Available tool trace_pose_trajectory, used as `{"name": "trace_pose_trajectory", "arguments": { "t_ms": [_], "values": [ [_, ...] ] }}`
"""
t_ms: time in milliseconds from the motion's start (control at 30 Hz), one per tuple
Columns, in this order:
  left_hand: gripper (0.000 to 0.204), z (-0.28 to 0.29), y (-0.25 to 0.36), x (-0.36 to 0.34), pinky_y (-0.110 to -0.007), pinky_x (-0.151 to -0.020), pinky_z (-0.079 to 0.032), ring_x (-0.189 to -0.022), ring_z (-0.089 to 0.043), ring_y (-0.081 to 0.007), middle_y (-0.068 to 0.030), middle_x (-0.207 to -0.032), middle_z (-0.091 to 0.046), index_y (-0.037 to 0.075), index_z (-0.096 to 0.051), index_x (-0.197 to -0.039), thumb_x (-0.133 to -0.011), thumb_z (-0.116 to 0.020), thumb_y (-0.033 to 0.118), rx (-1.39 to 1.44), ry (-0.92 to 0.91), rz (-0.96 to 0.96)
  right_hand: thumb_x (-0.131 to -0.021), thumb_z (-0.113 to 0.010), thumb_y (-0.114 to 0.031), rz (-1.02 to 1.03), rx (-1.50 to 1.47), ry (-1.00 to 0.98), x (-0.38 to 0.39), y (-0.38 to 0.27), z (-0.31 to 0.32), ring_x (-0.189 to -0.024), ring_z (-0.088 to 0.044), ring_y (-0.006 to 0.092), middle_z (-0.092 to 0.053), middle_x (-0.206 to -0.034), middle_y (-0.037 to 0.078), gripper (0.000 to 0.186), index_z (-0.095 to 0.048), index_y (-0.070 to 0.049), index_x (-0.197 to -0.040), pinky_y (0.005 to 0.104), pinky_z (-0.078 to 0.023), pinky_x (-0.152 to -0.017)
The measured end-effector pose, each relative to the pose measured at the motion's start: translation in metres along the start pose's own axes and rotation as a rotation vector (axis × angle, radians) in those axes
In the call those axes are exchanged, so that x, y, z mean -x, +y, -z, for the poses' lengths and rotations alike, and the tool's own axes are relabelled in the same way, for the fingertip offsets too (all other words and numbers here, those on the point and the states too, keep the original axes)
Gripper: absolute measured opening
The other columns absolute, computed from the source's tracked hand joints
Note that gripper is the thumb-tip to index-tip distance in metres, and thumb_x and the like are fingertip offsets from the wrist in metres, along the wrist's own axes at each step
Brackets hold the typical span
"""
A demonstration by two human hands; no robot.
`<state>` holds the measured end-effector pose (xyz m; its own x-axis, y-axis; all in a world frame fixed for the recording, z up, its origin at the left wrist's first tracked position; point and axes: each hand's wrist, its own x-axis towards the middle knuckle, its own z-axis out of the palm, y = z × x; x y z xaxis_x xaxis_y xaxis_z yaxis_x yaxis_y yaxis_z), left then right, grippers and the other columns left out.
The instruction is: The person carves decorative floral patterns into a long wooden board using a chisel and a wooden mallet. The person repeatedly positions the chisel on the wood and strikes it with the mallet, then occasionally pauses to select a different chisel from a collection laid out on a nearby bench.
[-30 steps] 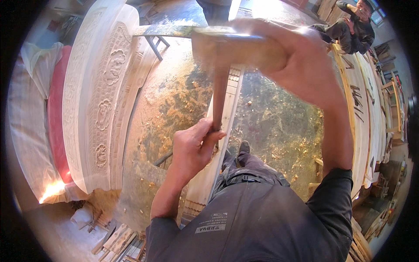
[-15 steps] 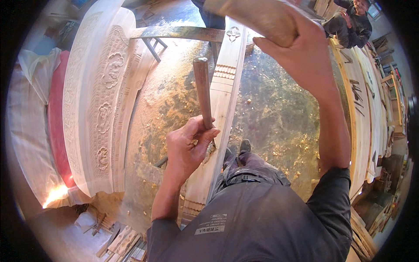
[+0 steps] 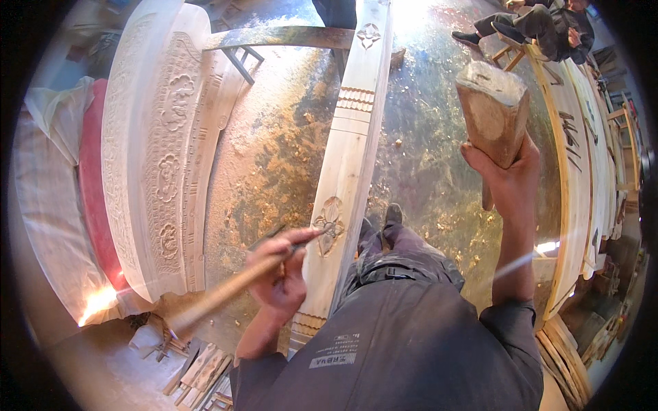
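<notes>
Smooth, straight-grained pale wood in a long beam (image 3: 340, 147), broken by shallow petalled flowers and rippled cross-bands. In the left hand (image 3: 277, 279), fingers curled round a blurred, rounded wooden-handled chisel (image 3: 229, 290), handle slanting down to the left, index finger stretched along toward the dark tip. Tip right at the beam's lower flower (image 3: 333, 219); actual contact with the wood impossible to tell. In the right hand (image 3: 513, 164), fingers wrapped firmly round a blocky wooden mallet (image 3: 493, 109), rough and whitened on the upper face, with worn brown sides. By count: one chisel, one mallet, two flowers and two rippled bands on the beam, three clear relief medallions on the curved, finely patterned carved panel (image 3: 154, 164) at the left. Long straight edges down both sides of the beam, its right side close beside the person's legs. Mallet raised well apart from the beam, out over floor (image 3: 428, 140) flecked with curled shavings and reaching right to the pale boards (image 3: 574, 198). Wider strip of sawdust-covered floor between the beam and the carved panel.
</notes>
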<state>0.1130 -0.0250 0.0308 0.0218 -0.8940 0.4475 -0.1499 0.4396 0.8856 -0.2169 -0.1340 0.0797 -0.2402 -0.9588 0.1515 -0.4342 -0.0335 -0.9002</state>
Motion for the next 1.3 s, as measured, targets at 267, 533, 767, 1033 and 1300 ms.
{"name": "trace_pose_trajectory", "arguments": {
  "t_ms": [267, 533, 767, 1033, 1300],
  "values": [
    [0.025, 0.002, 0.006, 0.002, -0.051, -0.088, -0.064, -0.104, -0.074, -0.0442, -0.0287, -0.106, -0.072, -0.001, -0.055, -0.109, -0.09, -0.069, -0.006, -0.258, -0.356, -0.251, -0.077, -0.087, -0.007, -0.162, -0.084, 0.011, 0.017, 0.047, -0.002, -0.089, -0.067, 0.0121, -0.073, -0.098, 0.005, 0.04, -0.069, 0.002, -0.112, 0.0275, -0.054, -0.079],
    [0.03, 0.004, 0.017, 0.005, -0.052, -0.089, -0.064, -0.104, -0.073, -0.045, -0.0282, -0.111, -0.07, -0.003, -0.05, -0.11, -0.089, -0.071, -0.004, -0.348, -0.483, -0.343, -0.078, -0.085, -0.003, -0.229, -0.032, 0.01, 0.017, 0.056, -0.005, -0.088, -0.068, 0.0123, -0.073, -0.097, 0.005, 0.036, -0.07, 0.001, -0.111, 0.0281, -0.054, -0.078],
    [0.028, 0.004, 0.018, -0.001, -0.053, -0.088, -0.065, -0.103, -0.073, -0.0444, -0.0282, -0.11, -0.07, -0.003, -0.049, -0.109, -0.09, -0.07, -0.005, -0.372, -0.495, -0.333, -0.08, -0.083, -0.001, -0.218, -0.069, -0.019, 0.019, 0.058, -0.015, -0.085, -0.069, 0.0121, -0.074, -0.095, 0.004, 0.031, -0.07, 0.001, -0.108, 0.0271, -0.056, -0.076],
    [0.029, 0.005, 0.016, 0.003, -0.053, -0.089, -0.065, -0.105, -0.072, -0.0441, -0.0285, -0.112, -0.069, -0.004, -0.049, -0.111, -0.09, -0.069, -0.005, -0.342, -0.51, -0.323, -0.078, -0.087, -0.004, -0.253, -0.048, -0.055, 0.017, 0.061, -0.018, -0.089, -0.067, 0.0108, -0.074, -0.097, 0.003, 0.037, -0.069, -0.001, -0.11, 0.0287, -0.054, -0.079],
    [0.03, 0.006, 0.017, 0.001, -0.052, -0.091, -0.064, -0.107, -0.072, -0.0438, -0.0288, -0.113, -0.068, -0.004, -0.049, -0.113, -0.09, -0.069, -0.005, -0.36, -0.52, -0.319, -0.076, -0.087, -0.005, -0.252, -0.035, -0.071, 0.018, 0.061, -0.019, -0.089, -0.068, 0.0115, -0.074, -0.097, 0.004, 0.039, -0.07, 0.0, -0.111, 0.0291, -0.054, -0.079]
  ]
}}
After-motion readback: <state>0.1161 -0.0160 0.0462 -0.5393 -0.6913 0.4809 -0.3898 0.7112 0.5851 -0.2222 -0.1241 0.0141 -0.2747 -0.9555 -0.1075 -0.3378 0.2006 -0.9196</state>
